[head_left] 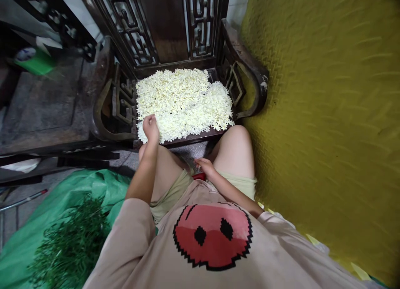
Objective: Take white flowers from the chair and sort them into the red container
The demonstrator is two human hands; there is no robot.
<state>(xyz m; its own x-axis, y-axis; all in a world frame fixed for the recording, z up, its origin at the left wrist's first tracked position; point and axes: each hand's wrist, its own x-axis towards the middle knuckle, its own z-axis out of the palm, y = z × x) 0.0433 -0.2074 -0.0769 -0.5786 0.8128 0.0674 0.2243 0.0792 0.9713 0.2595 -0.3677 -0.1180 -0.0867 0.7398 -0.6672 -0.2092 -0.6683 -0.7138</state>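
Far left: a dark flat wooden bench (43,109) sits well to the left of the left hand, with a bright green flat thing (37,63) on its far end.
Low left: a shiny green plastic sheet (78,189) lies on the floor below and left of the left hand, and a heap of thin dark green stems (70,243) lies on it.
Left hand: the left hand (151,128) is up at the near left edge of the flowers, fingers curled in to a loose fist. It looks like it pinches something tiny, but I cannot tell what.
Flowers: a big pile of little creamy white flowers (184,99) covers the seat, just past the left hand and touching it.
Chair: the dark carved wooden chair (246,72) holds the flowers, and its curved arms rise on both sides of the pile.
Right hand: the right hand (204,166) rests low between the knees, near the body, fingers loose and partly open, holding nothing I can see.
Red thing: a small red thing (199,176) peeks out just under the right hand. It is mostly hidden.
Far right: a yellow bumpy woven mat (328,114) fills the space well to the right of the right hand.
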